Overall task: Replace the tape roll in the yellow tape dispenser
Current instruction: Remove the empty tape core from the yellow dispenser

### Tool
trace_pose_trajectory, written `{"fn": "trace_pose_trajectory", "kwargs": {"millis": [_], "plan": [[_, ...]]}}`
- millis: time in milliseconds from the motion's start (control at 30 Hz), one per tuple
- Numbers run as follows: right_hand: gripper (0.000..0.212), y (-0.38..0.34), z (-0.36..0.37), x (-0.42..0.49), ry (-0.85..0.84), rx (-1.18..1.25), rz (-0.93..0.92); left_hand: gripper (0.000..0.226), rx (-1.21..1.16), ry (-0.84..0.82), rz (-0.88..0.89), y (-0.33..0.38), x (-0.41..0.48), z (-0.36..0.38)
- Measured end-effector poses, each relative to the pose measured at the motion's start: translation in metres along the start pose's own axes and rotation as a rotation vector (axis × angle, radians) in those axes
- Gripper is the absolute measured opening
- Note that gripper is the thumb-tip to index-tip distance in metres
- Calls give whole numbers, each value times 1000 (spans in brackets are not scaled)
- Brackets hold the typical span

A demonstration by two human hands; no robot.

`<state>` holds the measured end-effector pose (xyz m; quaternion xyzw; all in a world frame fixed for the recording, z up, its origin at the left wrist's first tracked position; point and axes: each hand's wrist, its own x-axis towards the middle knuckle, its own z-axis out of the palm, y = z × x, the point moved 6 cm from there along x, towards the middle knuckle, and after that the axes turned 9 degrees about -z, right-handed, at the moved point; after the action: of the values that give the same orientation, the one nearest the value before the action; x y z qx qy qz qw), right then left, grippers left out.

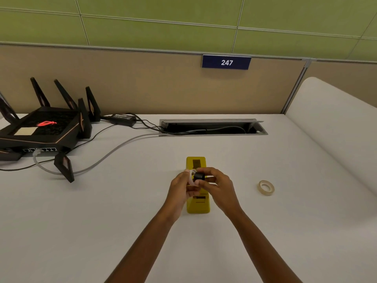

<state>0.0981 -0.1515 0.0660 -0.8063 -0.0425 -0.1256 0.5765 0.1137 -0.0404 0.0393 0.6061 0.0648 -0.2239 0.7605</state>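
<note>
The yellow tape dispenser lies on the white table in the middle of the view, partly hidden under my hands. Just above it, my left hand pinches a thin whitish tape ring. My right hand grips a small black spool hub that sits right beside or partly inside that ring. A fuller, pale yellowish tape roll lies flat on the table to the right, apart from both hands.
A black router with upright antennas sits at the back left, with cables trailing across the table to an open cable tray. A beige partition stands behind. A white curved panel borders the right side.
</note>
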Motion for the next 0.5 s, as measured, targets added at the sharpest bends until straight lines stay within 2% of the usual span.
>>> {"fn": "trace_pose_trajectory", "kwargs": {"millis": [67, 133, 300, 400, 500], "plan": [[25, 1, -2, 0, 26, 13, 2, 31, -29, 60, -28, 1, 0, -5], [25, 4, -4, 0, 52, 37, 17, 31, 91, 169, 26, 4, 1, -14], [23, 10, -10, -1, 71, 62, 33, 37, 889, 528, 354, 15, -2, -43], [23, 13, -10, -2, 70, 66, 41, 51, 1294, 579, 269, 2, 8, -57], [24, 16, -8, -3, 62, 36, 47, 56, 1470, 614, 228, -8, 13, -68]]}}
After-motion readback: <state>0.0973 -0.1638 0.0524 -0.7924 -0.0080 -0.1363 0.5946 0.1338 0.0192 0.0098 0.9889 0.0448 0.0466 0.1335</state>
